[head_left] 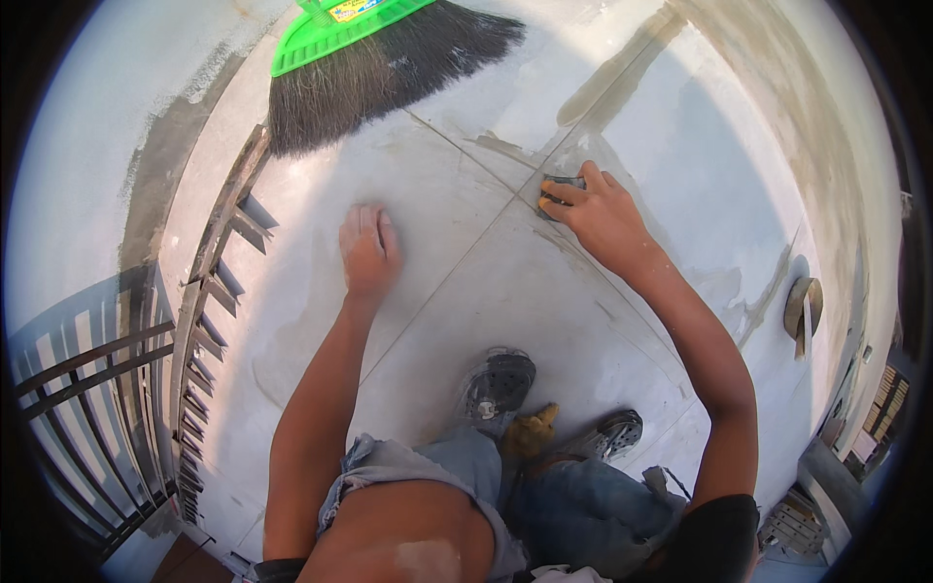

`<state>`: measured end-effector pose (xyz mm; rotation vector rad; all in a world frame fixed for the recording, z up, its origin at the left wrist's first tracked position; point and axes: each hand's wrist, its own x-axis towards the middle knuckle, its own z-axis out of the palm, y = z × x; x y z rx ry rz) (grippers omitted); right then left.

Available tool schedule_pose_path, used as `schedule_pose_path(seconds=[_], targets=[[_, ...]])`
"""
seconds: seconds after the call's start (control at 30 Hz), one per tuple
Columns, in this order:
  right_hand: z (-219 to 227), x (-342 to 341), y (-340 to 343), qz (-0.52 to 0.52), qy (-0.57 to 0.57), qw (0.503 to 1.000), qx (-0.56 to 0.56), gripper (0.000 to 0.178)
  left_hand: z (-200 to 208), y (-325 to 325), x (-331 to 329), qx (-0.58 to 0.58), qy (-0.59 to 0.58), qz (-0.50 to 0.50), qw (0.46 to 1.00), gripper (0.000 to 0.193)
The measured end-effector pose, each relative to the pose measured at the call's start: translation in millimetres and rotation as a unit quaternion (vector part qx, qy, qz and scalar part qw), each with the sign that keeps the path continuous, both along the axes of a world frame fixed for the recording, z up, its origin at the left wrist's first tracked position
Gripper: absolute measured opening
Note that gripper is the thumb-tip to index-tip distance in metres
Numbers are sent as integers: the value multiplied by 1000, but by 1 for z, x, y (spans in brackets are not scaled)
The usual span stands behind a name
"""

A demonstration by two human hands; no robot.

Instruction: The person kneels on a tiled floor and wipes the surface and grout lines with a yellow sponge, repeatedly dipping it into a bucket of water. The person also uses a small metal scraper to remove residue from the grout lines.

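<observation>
My right hand (607, 219) is closed around a small dark flat pad (552, 207) and presses it to the floor beside a crossing of tile joints. The tips of its fingers look orange. I cannot make out what kind of tool the pad is. To the left, my left hand (369, 255) rests on the dusty pale tiles (457, 321), fingers stretched forward and nothing in them. Grey smears of grout (632, 73) run along some of the joints. A yellow-brown lump (531, 432), perhaps a sponge, lies between my shoes.
A broom (389, 73) with a green head and black bristles is at the far left. A metal railing (97, 369) borders the left side. On the right a round brown roll (803, 305) stands near a low wall (847, 243). My dark clogs (499, 384) are close by.
</observation>
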<state>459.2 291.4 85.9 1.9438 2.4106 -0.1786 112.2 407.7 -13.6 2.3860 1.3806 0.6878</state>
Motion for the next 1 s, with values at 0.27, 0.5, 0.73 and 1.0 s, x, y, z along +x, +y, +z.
schedule_pose_path(seconds=[0.27,0.5,0.73,1.0], targets=[[11,4,22,-221,41,972,65,53,3,5,8,4,-4,-16,1000,20],[-55,-58,-16,-174,6,968,179,38,-2,8,3,-20,6,5,1000,19],[1,-13,20,-303,93,947,42,25,-1,7,7,-3,3,0,1000,18],[-38,-91,10,-235,156,954,100,21,4,3,1,-51,13,6,999,20]])
